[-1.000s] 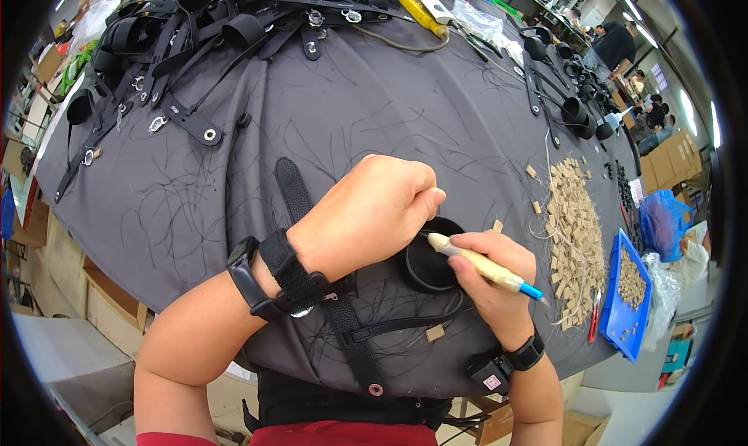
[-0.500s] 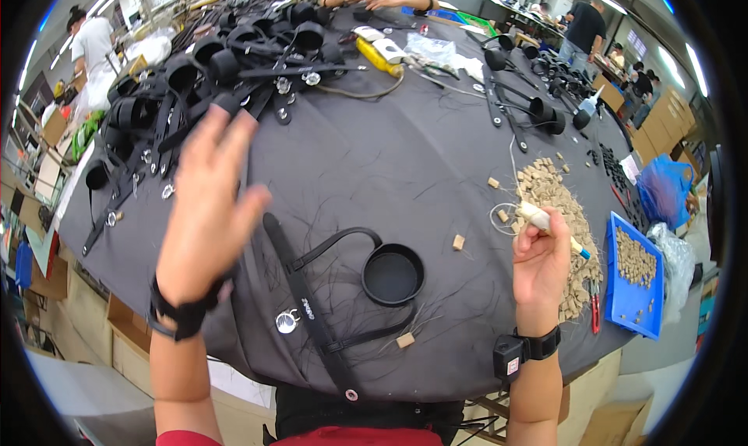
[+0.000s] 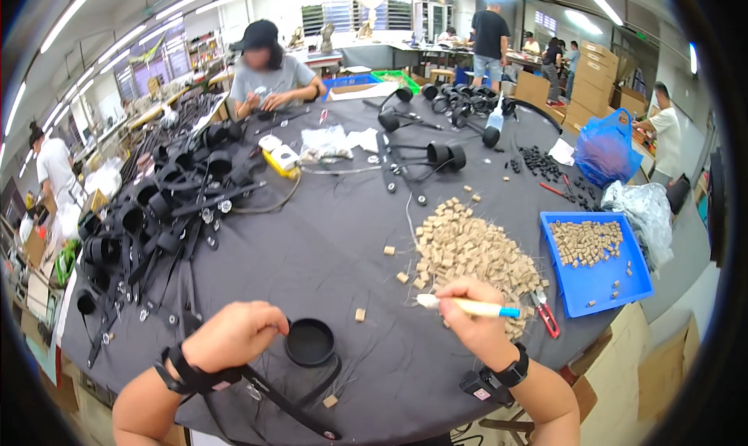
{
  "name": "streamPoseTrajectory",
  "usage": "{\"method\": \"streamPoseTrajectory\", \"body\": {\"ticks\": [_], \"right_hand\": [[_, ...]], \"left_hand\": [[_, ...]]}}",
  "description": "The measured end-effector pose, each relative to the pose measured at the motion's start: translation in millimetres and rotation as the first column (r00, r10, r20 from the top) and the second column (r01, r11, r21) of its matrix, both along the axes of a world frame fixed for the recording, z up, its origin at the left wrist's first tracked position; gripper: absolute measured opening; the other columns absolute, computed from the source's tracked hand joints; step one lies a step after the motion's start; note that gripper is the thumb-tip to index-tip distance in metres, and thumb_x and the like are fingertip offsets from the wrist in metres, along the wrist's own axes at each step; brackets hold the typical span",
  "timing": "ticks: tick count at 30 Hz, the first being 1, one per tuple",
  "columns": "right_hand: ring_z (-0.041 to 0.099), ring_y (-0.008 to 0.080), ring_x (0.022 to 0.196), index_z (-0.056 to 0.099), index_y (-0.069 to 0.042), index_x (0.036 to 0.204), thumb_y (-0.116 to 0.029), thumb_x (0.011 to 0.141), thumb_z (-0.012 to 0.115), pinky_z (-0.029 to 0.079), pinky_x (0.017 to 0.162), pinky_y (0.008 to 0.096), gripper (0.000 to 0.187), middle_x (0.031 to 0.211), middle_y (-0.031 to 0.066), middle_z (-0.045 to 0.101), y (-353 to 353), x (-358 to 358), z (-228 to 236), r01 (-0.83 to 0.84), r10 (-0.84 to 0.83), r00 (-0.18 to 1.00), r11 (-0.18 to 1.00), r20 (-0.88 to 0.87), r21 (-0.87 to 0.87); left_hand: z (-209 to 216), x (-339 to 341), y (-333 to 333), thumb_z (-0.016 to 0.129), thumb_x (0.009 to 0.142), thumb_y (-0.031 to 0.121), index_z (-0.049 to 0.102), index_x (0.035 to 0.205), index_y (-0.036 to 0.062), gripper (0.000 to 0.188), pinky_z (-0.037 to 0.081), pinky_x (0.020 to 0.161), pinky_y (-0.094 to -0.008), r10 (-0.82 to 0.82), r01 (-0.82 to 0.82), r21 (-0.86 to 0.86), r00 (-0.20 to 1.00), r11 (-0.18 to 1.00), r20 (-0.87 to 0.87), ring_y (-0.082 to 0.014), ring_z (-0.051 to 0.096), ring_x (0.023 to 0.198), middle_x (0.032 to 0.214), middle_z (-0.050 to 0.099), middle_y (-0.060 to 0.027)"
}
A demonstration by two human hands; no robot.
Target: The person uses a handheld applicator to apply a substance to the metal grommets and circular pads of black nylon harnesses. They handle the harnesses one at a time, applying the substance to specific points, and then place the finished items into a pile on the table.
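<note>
A black strap [image 3: 290,407] with a shallow round black cup [image 3: 310,342] joined to it lies on the dark cloth near me. My left hand [image 3: 238,335] is closed over the strap, fingertips curled beside the cup; whatever they pinch is hidden. In my right hand [image 3: 471,321] is a cream pen-shaped tool [image 3: 477,307], its blue end pointing right. A thin pale cord appears to run from its white end. This hand hovers at the near side of a heap of small tan blocks [image 3: 467,247]. One loose tan block [image 3: 360,314] lies between my hands.
Black straps with cups [image 3: 148,220] pile up at left. At right are a blue tray [image 3: 557,290] of tan blocks, red-handled pliers [image 3: 548,317] and a blue bag [image 3: 608,146]. A white-and-yellow power strip [image 3: 279,156] trails cords. A co-worker [image 3: 269,80] sits across the table.
My left hand has come down from open in the air to closed beside the cup. My right hand still holds the pen-shaped tool, now turned more level. The view has tilted up.
</note>
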State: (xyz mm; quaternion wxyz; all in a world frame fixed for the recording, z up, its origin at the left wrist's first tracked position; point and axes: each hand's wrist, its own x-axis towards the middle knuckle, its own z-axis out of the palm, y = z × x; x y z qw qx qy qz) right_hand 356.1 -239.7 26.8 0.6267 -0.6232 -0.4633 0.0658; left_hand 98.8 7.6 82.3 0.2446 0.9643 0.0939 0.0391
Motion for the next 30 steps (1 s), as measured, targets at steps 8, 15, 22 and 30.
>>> {"method": "streamPoseTrajectory", "body": {"ticks": [8, 15, 22, 30], "right_hand": [[0.058, 0.0211, 0.057, 0.065, -0.003, 0.088, -0.004, 0.078, 0.069, 0.044, 0.053, 0.0305, 0.011, 0.069, 0.0095, 0.061, -38.3, 27.1, -1.6, 0.342, -0.404, 0.861, 0.909, 0.309, 0.237], [0.057, 0.0227, 0.052, 0.065, -0.006, 0.088, -0.012, 0.074, 0.070, 0.043, 0.048, 0.0329, 0.016, 0.066, 0.0070, 0.061, -26.4, 23.8, -6.3, 0.241, -0.340, 0.786, 0.938, 0.516, 0.251], [0.060, 0.0263, 0.057, 0.065, -0.002, 0.096, -0.004, 0.074, 0.072, 0.048, 0.053, 0.0342, 0.024, 0.071, 0.0103, 0.062, -33.3, 20.2, 12.9, 0.159, -0.270, 0.819, 0.955, 0.507, 0.252], [0.060, 0.0268, 0.059, 0.066, -0.002, 0.093, -0.002, 0.070, 0.073, 0.049, 0.052, 0.0344, 0.023, 0.072, 0.0114, 0.062, -29.2, 7.4, 16.6, 0.106, -0.224, 0.828, 0.963, 0.515, 0.247]], "left_hand": [[75.6, 242.0, 67.1, 0.062, 0.094, 0.025, 0.068, 0.087, 0.0020, 0.025, 0.044, 0.046, -0.0225, 0.011, 0.015, -0.172, 0.989, 0.985, 0.149, -0.0052, 0.054, 0.055, 0.075, 0.063, 0.0012], [21.9, 402.0, 124.1, 0.061, 0.092, 0.019, 0.052, 0.137, 0.0088, 0.046, 0.050, 0.075, -0.0297, 0.319, -0.073, -0.711, 0.922, 0.700, 0.219, -0.0115, 0.061, 0.091, 0.116, 0.063, -0.0033], [-17.6, 388.5, 152.3, 0.065, 0.088, 0.024, 0.059, 0.131, 0.0089, 0.047, 0.051, 0.074, -0.0312, 0.227, -0.197, -0.378, 0.973, 0.905, 0.035, -0.0128, 0.060, 0.094, 0.115, 0.066, -0.0066], [-103.0, 372.0, 157.5, 0.069, 0.082, 0.024, 0.064, 0.120, 0.0010, 0.044, 0.056, 0.074, -0.0351, 0.185, -0.199, 0.068, 0.968, 0.978, 0.172, -0.0246, 0.069, 0.081, 0.096, 0.069, -0.0167]]}}
